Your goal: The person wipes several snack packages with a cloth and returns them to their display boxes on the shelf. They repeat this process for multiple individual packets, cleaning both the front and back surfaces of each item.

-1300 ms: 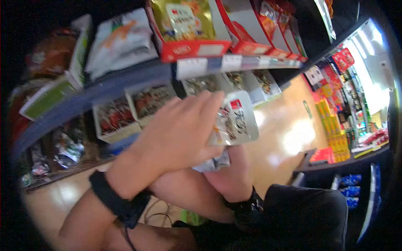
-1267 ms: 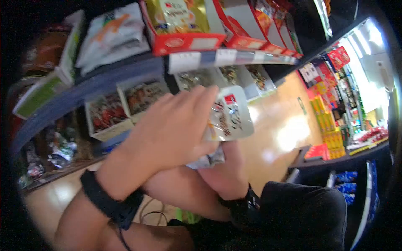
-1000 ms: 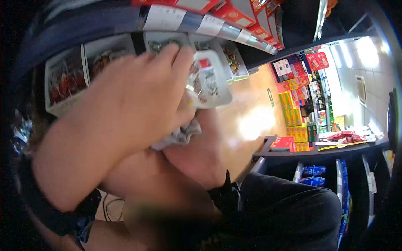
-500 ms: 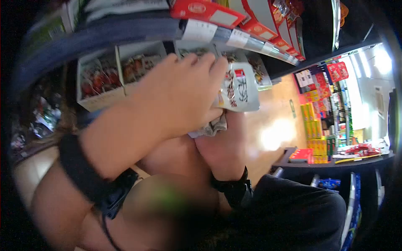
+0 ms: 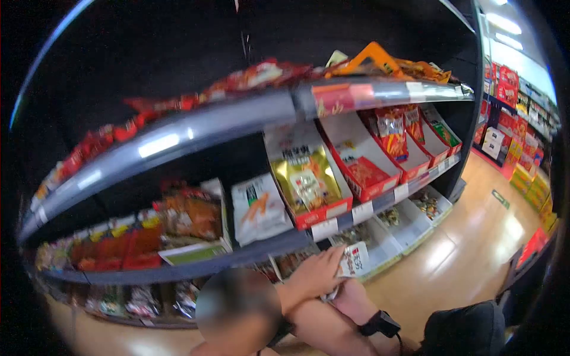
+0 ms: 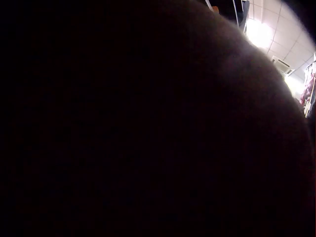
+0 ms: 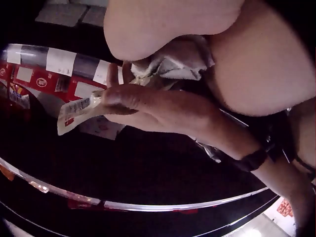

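Observation:
My left hand (image 5: 314, 276) grips a small white snack pouch (image 5: 357, 259) with dark lettering and a red mark; its fingers lie over the near part. Beside and below it is my right hand (image 5: 354, 301), its fingers mostly hidden behind the pouch. A crumpled grey-white cloth (image 7: 180, 59) sticks out from under the right hand in the right wrist view. There the left hand (image 7: 163, 108) pinches the pouch (image 7: 74, 116) between thumb and fingers. Dark blur fills most of the left wrist view, so no hand shows in it.
Shelves hold red snack boxes (image 5: 320, 213), a white bag (image 5: 259, 207) and red packets (image 5: 237, 83) higher up. Low white bins (image 5: 409, 225) of wrapped snacks stand just beyond the hands. A dark-trousered knee (image 5: 466, 329) is at right, near the tiled floor (image 5: 451, 243).
The head view has swung up from the low bins to the upper shelves, so both hands now appear lower and smaller. The left hand keeps its hold on the pouch.

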Demonstrator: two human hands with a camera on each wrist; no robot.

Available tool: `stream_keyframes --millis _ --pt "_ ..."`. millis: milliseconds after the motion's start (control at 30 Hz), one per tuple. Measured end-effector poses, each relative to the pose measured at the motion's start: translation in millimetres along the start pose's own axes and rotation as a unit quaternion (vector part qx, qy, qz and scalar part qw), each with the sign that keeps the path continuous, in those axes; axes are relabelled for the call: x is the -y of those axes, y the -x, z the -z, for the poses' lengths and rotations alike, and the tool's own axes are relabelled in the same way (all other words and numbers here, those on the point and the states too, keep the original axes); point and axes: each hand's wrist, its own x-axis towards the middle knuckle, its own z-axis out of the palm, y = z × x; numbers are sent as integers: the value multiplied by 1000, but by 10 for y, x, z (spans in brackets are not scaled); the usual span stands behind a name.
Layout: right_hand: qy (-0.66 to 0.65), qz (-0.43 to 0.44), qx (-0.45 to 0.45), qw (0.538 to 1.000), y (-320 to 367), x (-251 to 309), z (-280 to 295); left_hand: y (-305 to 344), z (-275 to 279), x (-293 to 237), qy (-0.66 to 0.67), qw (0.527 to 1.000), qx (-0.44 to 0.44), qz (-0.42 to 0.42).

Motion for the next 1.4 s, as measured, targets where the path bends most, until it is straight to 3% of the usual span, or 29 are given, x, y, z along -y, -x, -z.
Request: stream_keyframes --millis 67,167,300,600,833,900,933,1000,1133,1200,1267,1400 --pt "-129 -27 -5 991 163 210 -263 1 67 -20 -6 998 36 44" --pt "-135 -43 -29 990 215 315 -309 59 -55 140 -19 1000 -23 -1" --pt "-181 -9 -20 983 243 408 -444 101 -59 164 36 993 40 109" --pt "-231 -24 -10 973 169 265 -327 129 52 29 -4 990 57 127" --pt "-136 -35 36 989 147 182 -204 174 -68 153 -37 998 21 55" --pt "-164 -56 -27 985 104 112 -203 179 12 100 -42 997 35 50" --pt "-177 -65 -58 980 90 96 -212 195 51 51 -37 999 1 12" --pt "-159 -27 -64 985 154 160 -341 212 104 -42 -27 995 -68 -64" --pt "-111 -19 -75 991 210 258 -422 213 108 -289 14 990 -107 -89" --pt "94 117 -11 989 310 83 -255 201 123 -384 12 990 -84 -109" --pt "183 174 16 967 352 -52 -119 206 27 -358 -38 993 -61 -94" --pt "125 156 -25 979 294 -48 -205 141 -21 -323 -67 992 -87 -65"
